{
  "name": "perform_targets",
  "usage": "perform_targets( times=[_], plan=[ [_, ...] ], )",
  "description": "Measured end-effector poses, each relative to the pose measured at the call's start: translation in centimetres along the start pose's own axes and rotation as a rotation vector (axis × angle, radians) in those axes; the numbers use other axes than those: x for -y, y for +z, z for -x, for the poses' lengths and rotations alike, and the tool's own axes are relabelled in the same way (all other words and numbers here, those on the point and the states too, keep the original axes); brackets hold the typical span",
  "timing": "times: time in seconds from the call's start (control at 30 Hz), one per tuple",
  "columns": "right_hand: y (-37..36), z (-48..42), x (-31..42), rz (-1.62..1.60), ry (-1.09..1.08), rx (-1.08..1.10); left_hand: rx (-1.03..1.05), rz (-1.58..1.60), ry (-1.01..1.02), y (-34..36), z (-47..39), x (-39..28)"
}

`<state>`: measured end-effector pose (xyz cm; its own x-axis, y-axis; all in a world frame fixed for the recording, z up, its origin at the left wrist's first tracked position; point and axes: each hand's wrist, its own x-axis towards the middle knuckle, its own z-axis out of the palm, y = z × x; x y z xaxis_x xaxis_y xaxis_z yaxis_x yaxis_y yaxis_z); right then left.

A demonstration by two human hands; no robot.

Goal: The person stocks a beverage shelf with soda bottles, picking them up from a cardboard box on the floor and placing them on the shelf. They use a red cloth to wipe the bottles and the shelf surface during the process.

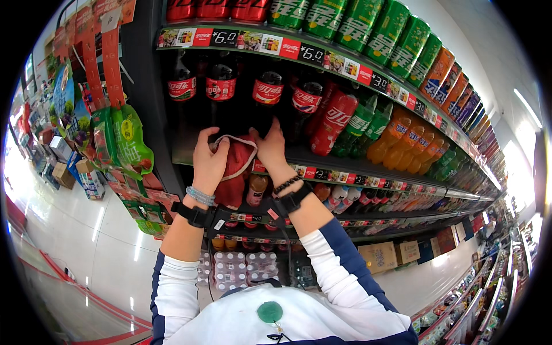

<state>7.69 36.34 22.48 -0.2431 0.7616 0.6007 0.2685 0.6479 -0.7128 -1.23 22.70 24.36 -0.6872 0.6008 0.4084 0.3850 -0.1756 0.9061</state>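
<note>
My left hand (209, 158) holds a red cloth (235, 161) with a pale trimmed edge, thumb in front and fingers partly hidden behind. The cloth hangs over the front edge of a drinks shelf. My right hand (271, 148) reaches onto the same shelf, its thumb and index finger apart. Its thumb is beside the cloth's right edge; whether it presses on it I cannot tell. Just beyond my hands stand dark Coca-Cola bottles (267, 88) with red labels, their lower parts lost in shadow. A red bottle (334, 123) leans to the right of my right hand.
Overhead, a shelf carries green cans (358, 26) behind a price strip (297, 49). Rightward are orange soda bottles (390, 140). Snack bags (129, 138) hang at the left by the dark shelf upright (148, 86). Shrink-wrapped bottle packs (230, 269) and cardboard boxes (377, 257) sit low down.
</note>
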Motion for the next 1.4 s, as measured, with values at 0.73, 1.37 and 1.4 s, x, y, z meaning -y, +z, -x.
perform_targets(
  times=[0.73, 1.37, 1.4],
  plan=[
    [-11.6, 8.6, -0.1, -0.835, 0.227, 0.06, 0.023, 0.356, -0.072, 6.8, -6.9, -1.2],
    [-12.7, 5.1, -0.9, -0.709, 0.269, 0.393, 0.171, 0.716, -0.323, 10.3, -15.9, 6.3],
    [-12.1, 4.3, -0.9, -0.655, 0.225, 0.4, 0.163, 0.703, -0.306, 10.7, -16.4, 6.8]
  ],
)
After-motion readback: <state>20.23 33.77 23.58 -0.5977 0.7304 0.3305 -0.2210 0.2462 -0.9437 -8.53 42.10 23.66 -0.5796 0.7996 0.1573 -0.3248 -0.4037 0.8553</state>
